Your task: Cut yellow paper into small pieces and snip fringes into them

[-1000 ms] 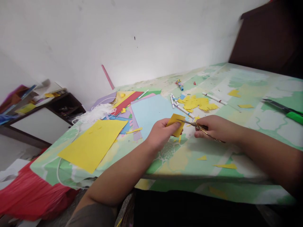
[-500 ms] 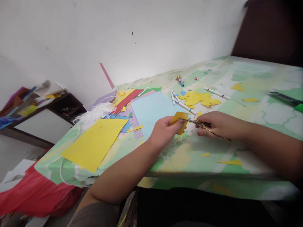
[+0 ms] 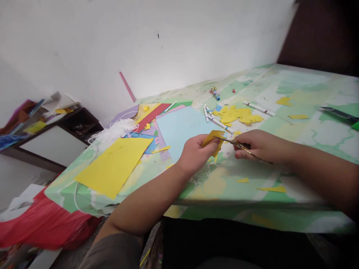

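Note:
My left hand [image 3: 195,153] pinches a small yellow paper piece [image 3: 214,140] just above the table, thumb on top. One edge of the piece is cut into thin strips. My right hand [image 3: 259,145] is closed round the handles of a pair of scissors [image 3: 234,143]. The blades point left and reach into the yellow piece. Both hands hover over the near middle of the green patterned table [image 3: 280,179].
A large yellow sheet [image 3: 114,166], a light blue sheet [image 3: 183,129] and other coloured papers lie at left. Yellow scraps [image 3: 238,116] and several markers [image 3: 215,121] lie beyond the hands. A green-handled tool [image 3: 340,116] rests far right. A dark side table [image 3: 56,138] stands at left.
The scissor blades have moved further into the yellow piece, and its edge now shows cut strips. Both hands have shifted slightly, staying close together.

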`<state>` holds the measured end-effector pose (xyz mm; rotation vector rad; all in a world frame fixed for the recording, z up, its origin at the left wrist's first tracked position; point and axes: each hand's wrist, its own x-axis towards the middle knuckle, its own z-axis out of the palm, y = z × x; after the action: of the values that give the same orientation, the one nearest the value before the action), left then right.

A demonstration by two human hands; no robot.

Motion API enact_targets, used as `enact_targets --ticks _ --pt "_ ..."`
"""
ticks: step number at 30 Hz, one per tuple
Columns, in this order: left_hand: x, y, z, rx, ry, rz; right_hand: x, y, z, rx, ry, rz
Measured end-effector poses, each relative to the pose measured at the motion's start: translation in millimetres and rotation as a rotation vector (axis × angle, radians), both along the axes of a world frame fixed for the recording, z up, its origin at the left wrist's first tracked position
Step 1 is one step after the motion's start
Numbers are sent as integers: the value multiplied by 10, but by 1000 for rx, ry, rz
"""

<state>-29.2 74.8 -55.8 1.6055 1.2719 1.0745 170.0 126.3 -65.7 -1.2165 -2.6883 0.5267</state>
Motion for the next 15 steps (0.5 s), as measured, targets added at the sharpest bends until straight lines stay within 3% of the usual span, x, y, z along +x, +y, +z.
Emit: enact_targets --ticks 15 --pt "-3 25 4 -26 -61 -13 5 -6 23 44 -2 -90"
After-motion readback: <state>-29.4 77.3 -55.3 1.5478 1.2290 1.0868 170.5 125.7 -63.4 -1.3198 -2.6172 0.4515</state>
